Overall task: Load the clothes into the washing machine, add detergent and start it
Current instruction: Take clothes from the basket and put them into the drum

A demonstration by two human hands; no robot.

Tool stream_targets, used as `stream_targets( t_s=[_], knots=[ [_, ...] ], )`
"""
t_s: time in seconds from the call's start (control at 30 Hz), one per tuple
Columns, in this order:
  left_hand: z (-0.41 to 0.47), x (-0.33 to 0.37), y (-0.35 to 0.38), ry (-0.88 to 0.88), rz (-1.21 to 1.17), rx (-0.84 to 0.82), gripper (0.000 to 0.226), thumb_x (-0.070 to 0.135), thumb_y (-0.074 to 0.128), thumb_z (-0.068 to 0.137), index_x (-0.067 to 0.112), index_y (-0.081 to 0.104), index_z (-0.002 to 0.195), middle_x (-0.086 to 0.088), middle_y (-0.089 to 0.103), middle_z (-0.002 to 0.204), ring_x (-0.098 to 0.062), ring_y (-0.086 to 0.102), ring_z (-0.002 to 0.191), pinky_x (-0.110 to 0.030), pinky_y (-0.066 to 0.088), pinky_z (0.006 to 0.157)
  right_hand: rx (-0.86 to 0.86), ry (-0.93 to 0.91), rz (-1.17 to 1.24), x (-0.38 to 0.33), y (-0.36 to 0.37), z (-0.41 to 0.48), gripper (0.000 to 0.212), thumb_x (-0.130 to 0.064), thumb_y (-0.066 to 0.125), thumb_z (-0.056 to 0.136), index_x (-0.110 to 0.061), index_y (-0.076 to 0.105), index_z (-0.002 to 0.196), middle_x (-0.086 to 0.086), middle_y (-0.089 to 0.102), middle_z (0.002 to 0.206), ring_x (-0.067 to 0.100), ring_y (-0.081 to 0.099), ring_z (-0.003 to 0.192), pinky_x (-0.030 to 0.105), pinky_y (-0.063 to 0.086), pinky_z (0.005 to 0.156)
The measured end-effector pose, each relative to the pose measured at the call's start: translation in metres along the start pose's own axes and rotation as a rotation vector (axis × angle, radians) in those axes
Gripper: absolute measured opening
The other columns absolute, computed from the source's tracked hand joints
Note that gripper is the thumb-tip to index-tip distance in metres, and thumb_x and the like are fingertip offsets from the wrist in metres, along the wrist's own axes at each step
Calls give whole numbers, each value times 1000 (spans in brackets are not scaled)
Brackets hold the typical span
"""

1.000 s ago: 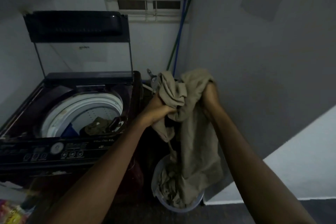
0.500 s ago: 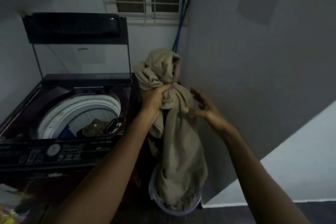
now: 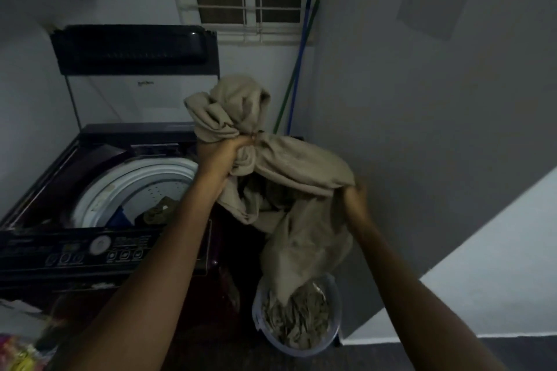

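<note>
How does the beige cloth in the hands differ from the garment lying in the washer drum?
The beige cloth is held up by the left hand and right hand, its tail hanging into the bucket; the garment lies untouched in the drum. The cloth is pale beige; the garment is darker olive. Both are crumpled.

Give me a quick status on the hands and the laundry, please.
Left hand grips the beige cloth high; right hand grips a lower fold. Tail hangs into the bucket. Washer lid up, drum unobstructed.
</note>
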State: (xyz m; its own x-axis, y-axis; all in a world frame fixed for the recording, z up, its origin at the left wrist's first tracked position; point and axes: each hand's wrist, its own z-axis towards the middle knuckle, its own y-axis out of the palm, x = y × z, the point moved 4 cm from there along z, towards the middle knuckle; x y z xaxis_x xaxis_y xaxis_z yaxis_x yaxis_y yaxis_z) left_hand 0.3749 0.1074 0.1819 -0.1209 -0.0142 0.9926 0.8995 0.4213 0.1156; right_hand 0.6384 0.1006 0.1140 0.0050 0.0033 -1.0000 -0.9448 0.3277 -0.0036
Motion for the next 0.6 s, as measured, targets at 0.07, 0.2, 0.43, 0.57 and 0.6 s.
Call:
stream_targets(
  t_s=[0.07,0.2,0.43,0.57,0.6],
  knots=[
    [-5,-12,-2,-27,98,-1,42,15,81,65,20,71,105,-1,72,106,-19,68,95,-31,54,83,60,-33,70,-32,2,8,21,-3,41,98,-7,60,103,-2,61,86,9,55,76,12,47,64],
    [-22,-32,23,-84,111,-105,45,22,80,65,21,71,109,0,72,109,-19,67,99,-33,56,87,-30,-127,89,-77,39,4,16,3,41,93,2,56,102,8,53,84,10,47,67,7,41,54],
    [-44,-40,40,-47,3,-582,41,7,87,68,14,72,105,-14,70,113,-29,66,105,-37,52,89,-193,72,81,-76,69,-1,17,-16,47,94,-12,51,110,7,60,100,21,58,90,38,52,85],
    [-41,-42,40,-75,128,-297,68,27,97,52,19,69,114,8,72,111,-11,68,104,-25,58,81,-403,309,199,-59,73,-12,40,-25,39,96,-6,57,126,11,65,118,24,64,102,37,55,83],
    [-38,-41,36,-78,157,-209,76,33,98,47,20,68,116,10,71,111,-7,67,101,-24,58,82,-456,344,264,-58,71,-15,39,-23,39,94,-7,61,122,12,68,115,26,66,101,36,55,84]
  ],
)
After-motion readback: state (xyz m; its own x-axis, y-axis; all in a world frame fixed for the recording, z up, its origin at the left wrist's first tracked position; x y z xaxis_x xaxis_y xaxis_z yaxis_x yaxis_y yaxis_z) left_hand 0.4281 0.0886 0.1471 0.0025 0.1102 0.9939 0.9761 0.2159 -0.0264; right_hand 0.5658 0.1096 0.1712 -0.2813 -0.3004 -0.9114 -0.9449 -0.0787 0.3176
